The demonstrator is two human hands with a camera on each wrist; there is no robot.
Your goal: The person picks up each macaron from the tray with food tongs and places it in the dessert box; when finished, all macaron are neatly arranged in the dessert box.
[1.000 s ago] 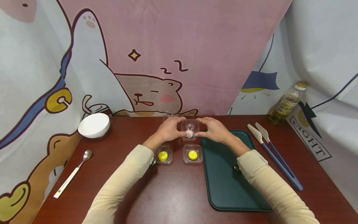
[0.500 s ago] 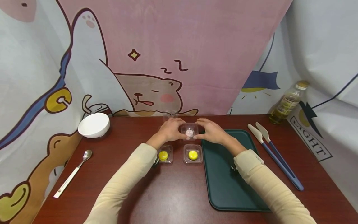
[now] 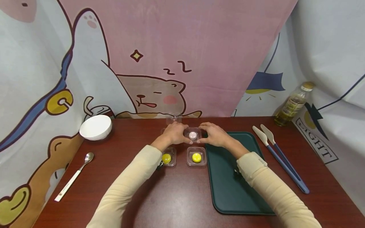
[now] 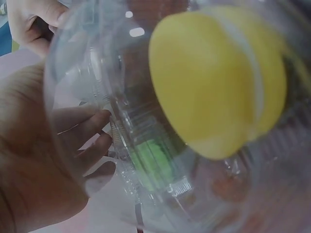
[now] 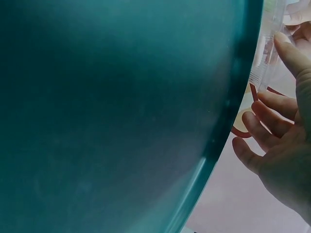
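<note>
My left hand [image 3: 173, 133] and right hand [image 3: 216, 134] hold opposite sides of a small clear plastic box [image 3: 199, 130], thumbs at its near side and fingers at its far side. A pale pink macaron [image 3: 192, 136] sits inside it, under the lowered lid. Nearer stand two clear boxes with yellow macarons: one [image 3: 196, 158] below the held box, the other [image 3: 166, 158] beside my left wrist. In the left wrist view a yellow macaron [image 4: 209, 82] fills the foreground; a green piece [image 4: 153, 162] lies in a box beyond, mostly hidden in the head view by my left hand.
A dark green tray [image 3: 236, 190] lies under my right forearm. Blue-handled tongs [image 3: 285, 161] and an oil bottle [image 3: 292, 107] are on the right. On the left are a white bowl [image 3: 96, 127] and a long-handled spoon [image 3: 74, 177]. A printed cloth hangs behind.
The clear lid, tilted up a second ago, has come down over the box with the pale pink macaron. Both hands have lowered slightly with it.
</note>
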